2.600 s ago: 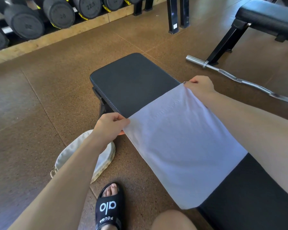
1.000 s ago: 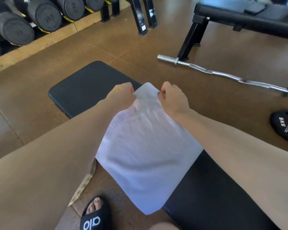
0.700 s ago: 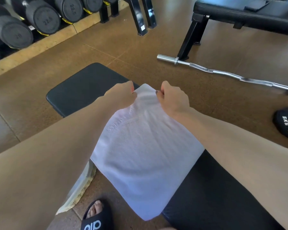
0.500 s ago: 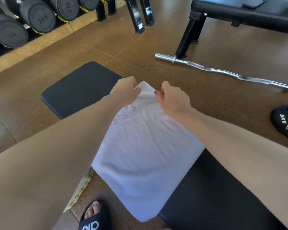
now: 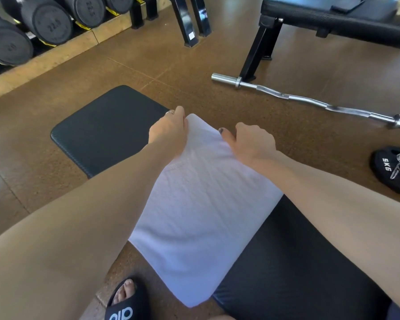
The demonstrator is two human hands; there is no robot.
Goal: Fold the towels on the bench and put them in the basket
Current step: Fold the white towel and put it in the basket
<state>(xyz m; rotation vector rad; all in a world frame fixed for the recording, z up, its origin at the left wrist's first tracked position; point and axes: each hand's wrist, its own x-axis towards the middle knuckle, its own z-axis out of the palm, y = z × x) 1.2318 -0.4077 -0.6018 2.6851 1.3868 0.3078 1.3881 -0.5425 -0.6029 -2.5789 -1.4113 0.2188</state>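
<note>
Ring (image 5: 170, 112), dark nails, blk slide (image 5: 124, 303)

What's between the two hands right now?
In the head view, only the far edge of the white towel spans between the left hand and right hand; both pinch it, over the black bench.

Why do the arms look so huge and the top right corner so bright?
Head view: the wide-angle lens swells the forearms near the camera, while the left hand and right hand gripping the towel look small. Strong light washes the far bench bluish. The towel's weave looks soft, slightly blurred.
</note>
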